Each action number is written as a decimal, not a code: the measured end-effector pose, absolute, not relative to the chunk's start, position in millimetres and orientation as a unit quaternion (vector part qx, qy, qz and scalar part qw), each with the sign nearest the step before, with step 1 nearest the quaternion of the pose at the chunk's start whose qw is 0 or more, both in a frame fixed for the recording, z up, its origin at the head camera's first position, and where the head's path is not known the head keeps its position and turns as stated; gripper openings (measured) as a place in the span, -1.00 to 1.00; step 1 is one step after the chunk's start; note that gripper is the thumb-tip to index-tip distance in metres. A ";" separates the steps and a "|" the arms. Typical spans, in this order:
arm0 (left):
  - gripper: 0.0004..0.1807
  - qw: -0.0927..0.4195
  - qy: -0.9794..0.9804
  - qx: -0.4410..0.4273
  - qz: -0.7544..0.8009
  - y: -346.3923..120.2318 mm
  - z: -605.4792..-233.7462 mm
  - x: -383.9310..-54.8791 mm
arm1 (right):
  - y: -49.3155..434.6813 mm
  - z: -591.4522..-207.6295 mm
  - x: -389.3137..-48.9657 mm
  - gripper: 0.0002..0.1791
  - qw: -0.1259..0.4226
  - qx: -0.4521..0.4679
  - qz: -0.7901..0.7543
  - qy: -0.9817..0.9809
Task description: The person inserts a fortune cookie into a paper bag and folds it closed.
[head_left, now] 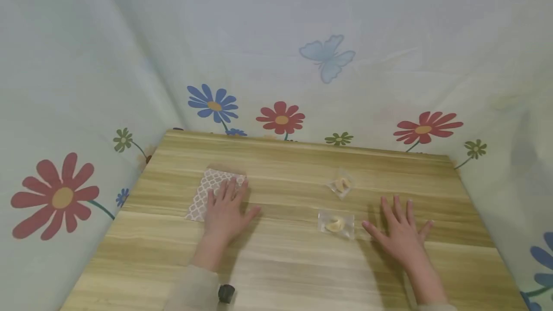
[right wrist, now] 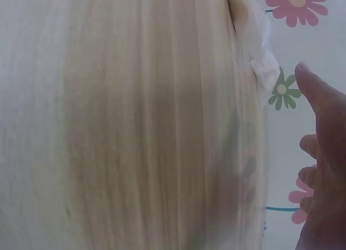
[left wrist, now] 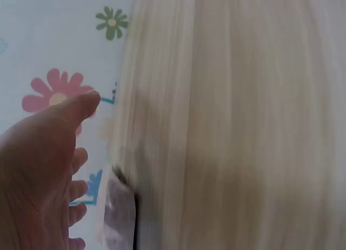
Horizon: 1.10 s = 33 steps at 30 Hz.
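My left hand (head_left: 225,214), fingers spread, lies over the lower right part of a flat patterned pouch (head_left: 199,201) with a white lattice print; it hides part of the pouch. In the left wrist view the pouch (left wrist: 120,215) shows below the fingertips. On the right, my right hand (head_left: 402,236) is spread palm down above the wooden table, holding nothing. Just left of its thumb lies a clear packet with a fortune cookie (head_left: 334,224) inside. Farther back is a second wrapped fortune cookie (head_left: 342,185). One clear wrapper (right wrist: 259,42) appears near the right thumb in the right wrist view.
The wood-grain table (head_left: 281,272) runs up to a pale cloth backdrop (head_left: 250,28) printed with flowers and a butterfly, which also hangs along both sides. A small black object (head_left: 226,293) sits by the left sleeve (head_left: 194,287).
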<state>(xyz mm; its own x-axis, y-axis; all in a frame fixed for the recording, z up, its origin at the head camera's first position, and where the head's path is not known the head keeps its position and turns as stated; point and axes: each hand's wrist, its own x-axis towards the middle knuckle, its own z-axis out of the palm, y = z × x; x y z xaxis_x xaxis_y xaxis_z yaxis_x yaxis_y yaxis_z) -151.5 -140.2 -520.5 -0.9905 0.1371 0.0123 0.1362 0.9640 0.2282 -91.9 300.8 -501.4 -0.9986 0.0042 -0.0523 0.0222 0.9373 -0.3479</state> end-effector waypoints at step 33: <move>0.09 0.042 0.983 0.164 0.074 -197.3 -529.1 -178.2 | 282.4 -501.6 -96.1 0.08 0.032 -0.033 -0.203 0.978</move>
